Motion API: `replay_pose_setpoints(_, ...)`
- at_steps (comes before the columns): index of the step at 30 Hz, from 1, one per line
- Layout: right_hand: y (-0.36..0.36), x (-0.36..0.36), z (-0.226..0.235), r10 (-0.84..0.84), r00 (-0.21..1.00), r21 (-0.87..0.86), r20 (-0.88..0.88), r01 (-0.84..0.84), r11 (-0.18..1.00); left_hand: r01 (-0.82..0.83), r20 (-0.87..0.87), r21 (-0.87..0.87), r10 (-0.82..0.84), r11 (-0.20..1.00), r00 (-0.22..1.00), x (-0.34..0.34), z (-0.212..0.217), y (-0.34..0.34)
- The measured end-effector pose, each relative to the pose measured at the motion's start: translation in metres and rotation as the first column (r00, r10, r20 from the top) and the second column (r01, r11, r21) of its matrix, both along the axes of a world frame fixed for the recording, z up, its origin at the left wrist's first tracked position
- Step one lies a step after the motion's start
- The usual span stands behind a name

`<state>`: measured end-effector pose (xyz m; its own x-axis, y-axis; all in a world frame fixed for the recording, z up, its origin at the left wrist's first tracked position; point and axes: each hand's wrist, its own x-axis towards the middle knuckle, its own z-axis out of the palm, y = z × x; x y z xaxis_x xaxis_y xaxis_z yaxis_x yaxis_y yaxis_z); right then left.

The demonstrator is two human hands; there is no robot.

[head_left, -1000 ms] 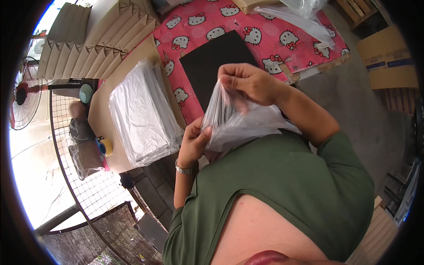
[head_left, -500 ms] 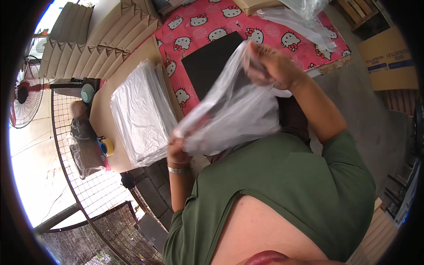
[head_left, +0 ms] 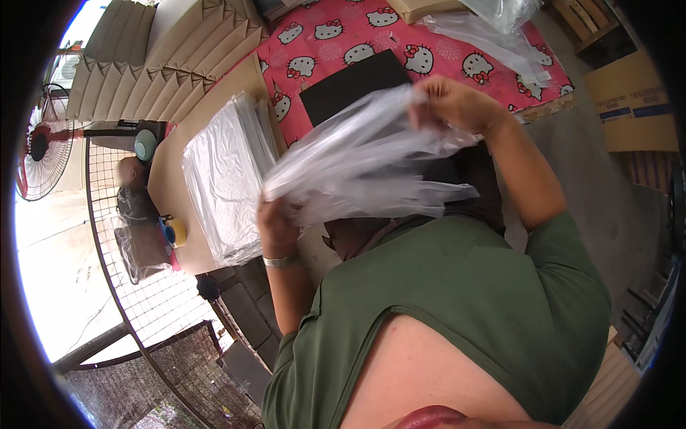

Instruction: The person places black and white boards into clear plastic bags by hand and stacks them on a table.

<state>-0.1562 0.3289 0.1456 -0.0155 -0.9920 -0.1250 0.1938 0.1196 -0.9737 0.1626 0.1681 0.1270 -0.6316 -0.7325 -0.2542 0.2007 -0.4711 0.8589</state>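
A clear plastic bag point(head_left: 343, 164) is stretched between my two hands, blurred by motion and creased. My left hand point(head_left: 277, 222) is closed on its left end, beside a stack of plastic-wrapped flat pieces point(head_left: 227, 179). At the upper right of the bag, my right hand point(head_left: 446, 106) grips the other end between bent fingers. Partly behind the bag lies a flat black board point(head_left: 350, 82) on a pink patterned table cover point(head_left: 307, 43). The fingertips of both hands are partly hidden by the plastic.
Folded brown cardboard pieces point(head_left: 136, 89) are piled at the far left. A tape dispenser point(head_left: 174, 232) sits at the table's left edge, near a fan point(head_left: 46, 143). More clear bags point(head_left: 486, 43) lie at the back right, and a cardboard box point(head_left: 632, 100) stands beyond.
My left hand has shifted a little left and up, and my right hand slightly right and down. The bag is now pulled out wider, covering more of the black board.
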Motion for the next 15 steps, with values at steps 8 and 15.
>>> replay_pose_setpoints(8, -0.01, -0.009, -0.011, -0.147, 0.79, -0.207, 0.595, 0.327, 0.922, 0.733, 0.382, -0.01, -0.674, 0.681, 0.632, -0.003, -0.017, -0.007)
replay_pose_setpoints(15, -0.03, -0.036, -0.063, -0.124, 0.913, 0.041, 0.389, 0.118, 0.992, 0.047, -0.127, 0.258, -0.014, 0.965, 0.992, -0.01, -0.064, -0.056)
